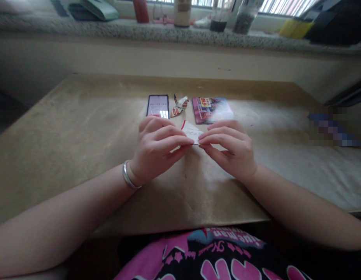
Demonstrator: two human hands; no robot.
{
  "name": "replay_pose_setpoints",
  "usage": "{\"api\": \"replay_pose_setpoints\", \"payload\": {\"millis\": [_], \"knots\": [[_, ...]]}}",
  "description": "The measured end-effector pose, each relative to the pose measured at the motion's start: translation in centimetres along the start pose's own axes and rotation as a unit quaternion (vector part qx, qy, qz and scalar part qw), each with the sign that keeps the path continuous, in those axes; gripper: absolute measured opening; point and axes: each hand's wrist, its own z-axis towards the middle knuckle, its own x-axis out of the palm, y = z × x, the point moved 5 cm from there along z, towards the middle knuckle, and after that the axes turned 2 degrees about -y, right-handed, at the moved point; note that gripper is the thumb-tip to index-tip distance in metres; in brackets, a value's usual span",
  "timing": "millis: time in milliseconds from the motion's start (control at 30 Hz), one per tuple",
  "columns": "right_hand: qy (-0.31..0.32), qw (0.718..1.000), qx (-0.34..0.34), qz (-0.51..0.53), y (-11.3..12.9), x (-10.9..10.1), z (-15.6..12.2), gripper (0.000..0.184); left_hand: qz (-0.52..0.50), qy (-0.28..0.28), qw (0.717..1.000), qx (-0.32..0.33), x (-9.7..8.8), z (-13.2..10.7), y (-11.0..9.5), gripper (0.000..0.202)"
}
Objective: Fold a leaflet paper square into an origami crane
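A small piece of folded white paper with a red edge and faint print is held above the table in front of me. My left hand pinches its lower edge from the left, thumb below and fingers on top. From the right, my right hand pinches the same edge, its fingertips close to those of the left. Just beyond the hands lies a folded paper piece with printed colours. A phone with a lit screen is behind my left hand, and a glossy printed booklet behind my right.
The pale table meets a wall at its far side. Above is a speckled stone sill with a red cylinder, jars and a yellow object. A blurred blue item lies at the table's right.
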Motion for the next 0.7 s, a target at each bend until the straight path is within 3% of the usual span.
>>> {"api": "replay_pose_setpoints", "payload": {"millis": [100,333,700], "knots": [[0.003,1.000,-0.006,0.005,0.3,0.0,0.0,0.010,0.044,0.009,0.999,0.009,-0.2,0.0,-0.3,0.005],[-0.014,0.999,0.028,0.027,0.0,0.2,0.0,0.009,-0.011,0.007,0.999,-0.042,0.5,-0.2,0.3,0.002],[-0.008,0.999,0.029,-0.020,0.2,0.3,-0.2,0.005,-0.018,0.008,0.999,-0.036,0.8,-0.4,0.3,0.007]]}}
